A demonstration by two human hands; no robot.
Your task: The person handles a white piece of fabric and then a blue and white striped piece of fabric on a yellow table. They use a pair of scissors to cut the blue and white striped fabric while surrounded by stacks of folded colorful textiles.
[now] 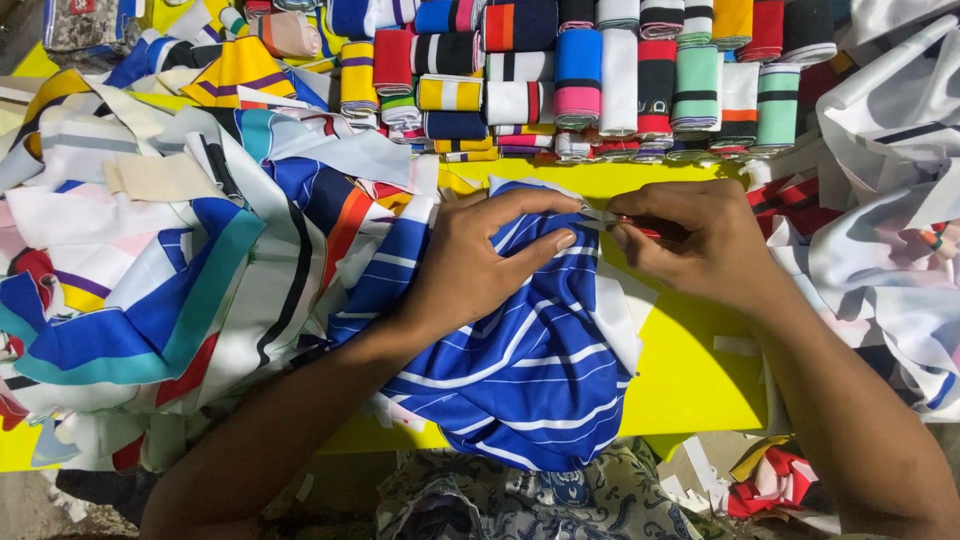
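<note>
A blue fabric piece with thin white stripes (530,370) lies on the yellow table (690,370) in front of me. My left hand (480,260) presses down on its upper part, thumb and fingers pinching the top edge. My right hand (690,235) is closed around a small metal cutting tool with red handles (625,222), whose tip meets the fabric's edge between both hands.
A heap of cut blue, white, red and teal fabric pieces (170,280) covers the left. Rows of folded striped collar strips (600,80) line the back. White and grey fabric (890,200) piles up at the right. Scraps (770,480) lie on the floor.
</note>
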